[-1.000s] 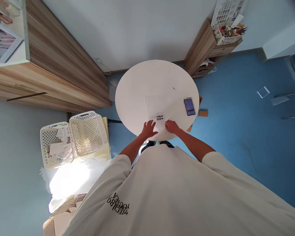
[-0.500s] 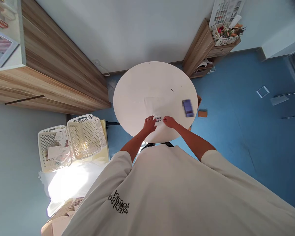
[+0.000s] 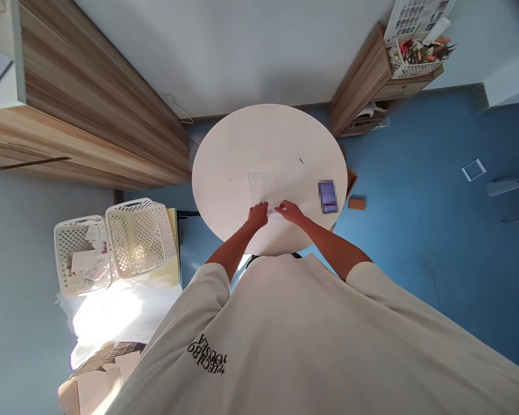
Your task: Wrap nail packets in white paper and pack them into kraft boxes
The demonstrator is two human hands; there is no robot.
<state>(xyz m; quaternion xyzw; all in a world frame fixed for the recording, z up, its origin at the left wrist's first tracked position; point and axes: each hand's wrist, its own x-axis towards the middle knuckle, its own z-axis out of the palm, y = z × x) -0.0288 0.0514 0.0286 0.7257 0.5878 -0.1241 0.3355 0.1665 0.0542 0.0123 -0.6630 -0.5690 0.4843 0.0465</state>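
Note:
A round white table (image 3: 242,144) stands in front of me. My left hand (image 3: 258,215) and my right hand (image 3: 288,211) meet near its front edge, fingers curled together over a small white card or sheet (image 3: 273,212) that shows only as a sliver between them. Both hands seem to pinch it. A faint pale sheet (image 3: 266,181) lies on the table just beyond the hands. A purple rectangular item (image 3: 327,196), blurred, lies on the table to the right of my right hand.
Two white perforated baskets (image 3: 112,242) with papers sit at the left by a long wooden cabinet (image 3: 90,127). A wooden shelf unit (image 3: 363,86) with a basket of small items (image 3: 417,57) stands at the back right. A brown block (image 3: 357,203) lies on the blue floor.
The small printed card lay in plain sight on the table between my hands a second ago. My hands have since closed in on it and now cover most of it.

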